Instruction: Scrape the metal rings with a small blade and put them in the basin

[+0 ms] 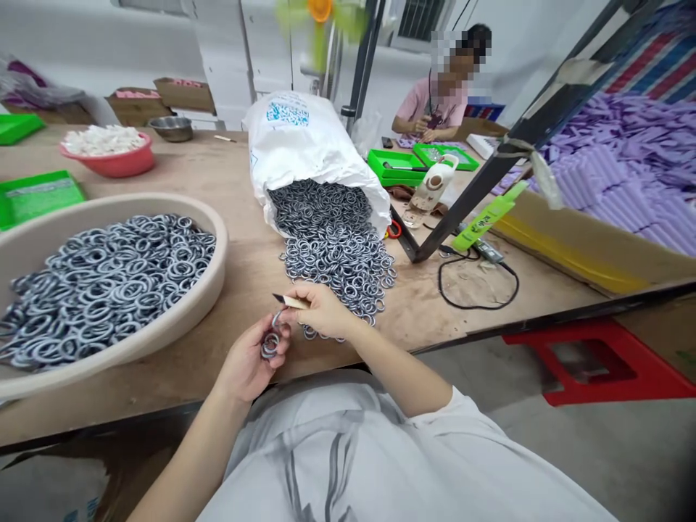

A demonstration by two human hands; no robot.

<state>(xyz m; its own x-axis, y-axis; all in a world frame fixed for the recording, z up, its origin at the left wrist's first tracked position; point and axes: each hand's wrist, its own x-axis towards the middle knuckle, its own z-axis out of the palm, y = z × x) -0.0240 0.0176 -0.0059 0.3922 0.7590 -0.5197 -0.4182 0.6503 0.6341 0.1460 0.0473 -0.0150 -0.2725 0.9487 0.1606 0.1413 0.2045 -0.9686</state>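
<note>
Several small grey rings rest in the curled fingers of my left hand. My right hand grips a short knife with a pale handle and dark tip pointing left. Between the two hands, one ring is pinched at the fingertips. Just beyond my hands, a heap of grey rings spills from a white sack lying on its side. To the left, a large beige basin holds many more of these rings.
A red bowl of white pieces and green trays stand at the left. On the right are a slanted metal frame, a green tube, a black cable and a box of purple pieces. A person sits across.
</note>
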